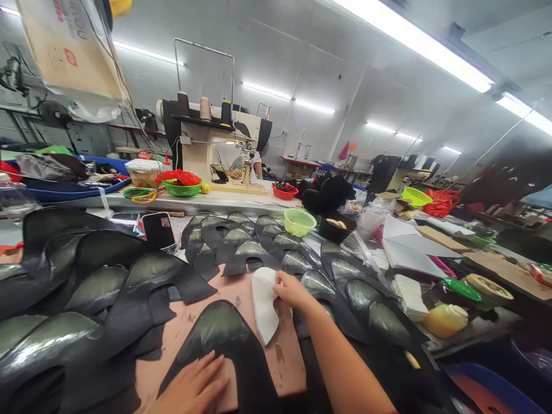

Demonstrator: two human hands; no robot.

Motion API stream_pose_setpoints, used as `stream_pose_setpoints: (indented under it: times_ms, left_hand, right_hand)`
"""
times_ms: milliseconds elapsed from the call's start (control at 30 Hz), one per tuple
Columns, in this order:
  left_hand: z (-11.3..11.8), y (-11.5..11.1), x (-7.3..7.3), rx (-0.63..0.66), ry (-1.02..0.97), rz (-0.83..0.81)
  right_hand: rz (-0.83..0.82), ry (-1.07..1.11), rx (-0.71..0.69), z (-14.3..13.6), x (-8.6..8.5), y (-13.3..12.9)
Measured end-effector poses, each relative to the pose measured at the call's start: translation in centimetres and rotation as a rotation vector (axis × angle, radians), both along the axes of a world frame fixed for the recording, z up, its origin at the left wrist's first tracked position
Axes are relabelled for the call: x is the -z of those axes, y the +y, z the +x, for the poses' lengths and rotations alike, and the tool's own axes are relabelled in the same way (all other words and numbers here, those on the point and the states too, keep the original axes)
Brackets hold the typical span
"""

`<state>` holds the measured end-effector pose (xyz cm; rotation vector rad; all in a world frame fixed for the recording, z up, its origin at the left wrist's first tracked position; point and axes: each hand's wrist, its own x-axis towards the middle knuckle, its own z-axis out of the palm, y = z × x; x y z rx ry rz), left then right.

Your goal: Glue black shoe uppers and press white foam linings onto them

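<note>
A white curved piece of sheet material (264,302) is pinched in my right hand (293,290), upright above the pink work surface (284,368). In front of me lies a black shoe-upper piece (222,325) with a shiny, greenish patch at its rounded end. My left hand (196,382) rests flat beside its inner edge, fingers spread, partly over the black material and partly over the pink surface. Similar black pieces (99,287) overlap in layers on the left. More of them (297,261) are spread at the back and right.
A sewing machine (215,138) with thread cones stands at the back, a person (233,164) partly hidden behind it. A phone (158,231) leans at the left. A green basket (299,222) sits on the black pieces. On the right are an open notebook (414,250) and a glue jar (446,320).
</note>
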<state>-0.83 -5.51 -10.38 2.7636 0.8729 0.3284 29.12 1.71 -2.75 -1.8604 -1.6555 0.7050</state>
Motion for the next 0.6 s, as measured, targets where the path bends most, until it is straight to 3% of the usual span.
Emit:
stream_pose_setpoints:
  times_ms: [100, 233, 300, 400, 500, 567, 600]
  left_hand:
    - [2.1, 1.1, -2.6, -0.060, -0.023, -0.106]
    - [7.2, 3.1, -7.6, -0.029, 0.091, -0.171]
    - [9.6, 3.7, -8.9, -0.009, 0.150, -0.168]
    - [12.1, 4.1, -9.2, 0.019, 0.216, -0.161]
    - [12.8, 4.9, -8.4, -0.040, 0.168, -0.206]
    - [12.4, 5.9, -8.2, -0.149, 0.005, -0.236]
    - [11.9, 6.4, -8.3, -0.209, -0.109, -0.249]
  right_hand:
    - [0.018, 0.182, 0.072, 0.9, -0.7, 0.6]
    - [0.083, 0.394, 0.222, 1.7, -1.0, 1.6]
    - [0.135, 0.474, 0.301, 2.1, -0.9, 2.0]
    - [0.259, 0.561, 0.435, 2.8, -1.0, 2.1]
    - [0.420, 0.606, 0.548, 3.3, -1.6, 0.6]
    - [0.491, 0.616, 0.517, 2.8, -2.5, -1.2]
    - [0.494, 0.618, 0.437, 2.3, -3.0, -2.3]
